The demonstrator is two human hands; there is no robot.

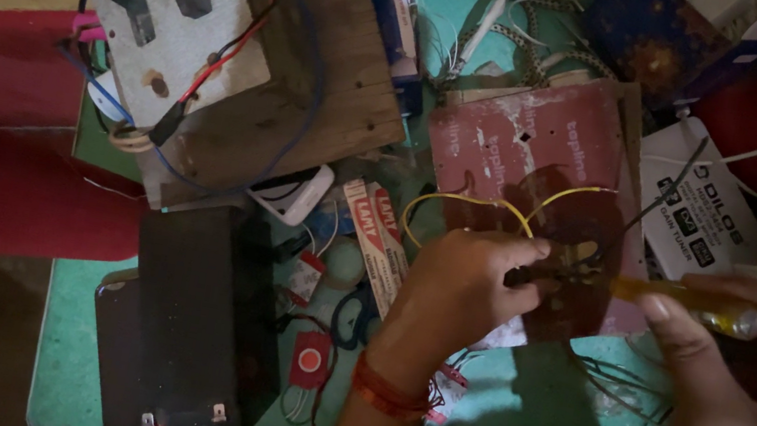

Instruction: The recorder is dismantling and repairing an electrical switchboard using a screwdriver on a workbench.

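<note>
Two hands busy: left hand (464, 282) pinches thin, floppy yellow wire (472, 200), right hand (732, 345) at 3 o'clock grips stiff yellow-handled screwdriver (689, 301); wire looks light, hold near end.

Screwdriver (688, 305) in right hand (753, 404) (yellow-handled)

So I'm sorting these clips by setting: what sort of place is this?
Probably a small electrical repair bench, likely at home. The green table is cluttered with a black battery, a switch plate trailing wires, and loose parts. The right hand holds a yellow screwdriver; the left hand pinches yellow wires.
</note>
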